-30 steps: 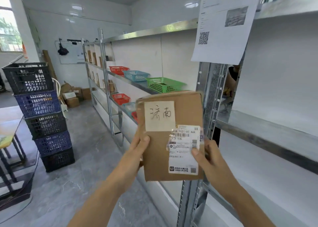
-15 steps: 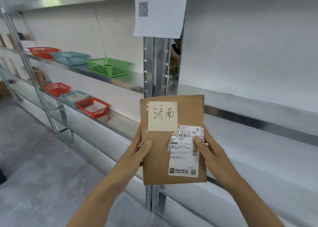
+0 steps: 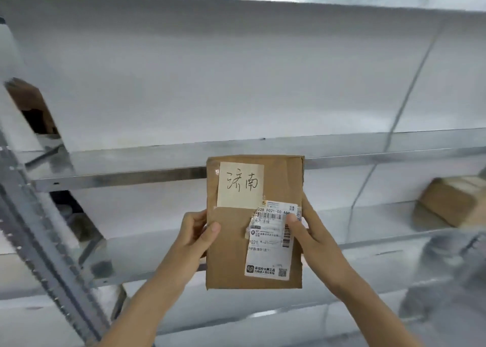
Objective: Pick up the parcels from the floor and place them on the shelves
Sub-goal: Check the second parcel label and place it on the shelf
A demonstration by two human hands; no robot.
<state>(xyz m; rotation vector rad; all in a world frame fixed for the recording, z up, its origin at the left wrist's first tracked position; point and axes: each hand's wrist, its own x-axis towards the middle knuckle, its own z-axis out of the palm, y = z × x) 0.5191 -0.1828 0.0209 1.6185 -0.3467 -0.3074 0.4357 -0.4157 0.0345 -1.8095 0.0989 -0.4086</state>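
Observation:
I hold a flat brown cardboard parcel (image 3: pixel 231 249) upright in front of the metal shelves. It carries a pale handwritten note near its top and a white shipping label on its lower right. My left hand (image 3: pixel 196 237) grips its left edge with the thumb on the front. My right hand (image 3: pixel 313 231) grips the right edge, thumb pressed on the label. The parcel's top edge overlaps the front lip of the middle shelf (image 3: pixel 118 174). A lower shelf (image 3: pixel 381 252) runs behind my hands.
Another brown parcel (image 3: pixel 452 202) lies on the lower shelf at the far right. A grey upright post (image 3: pixel 39 241) slants along the left. White back panels close off the shelves. A blurred grey shape (image 3: pixel 452 281) sits at the lower right.
The view has swung right, away from the coloured baskets and the post with the paper sheet, to face bare shelves. Both hands still hold the parcel the same way.

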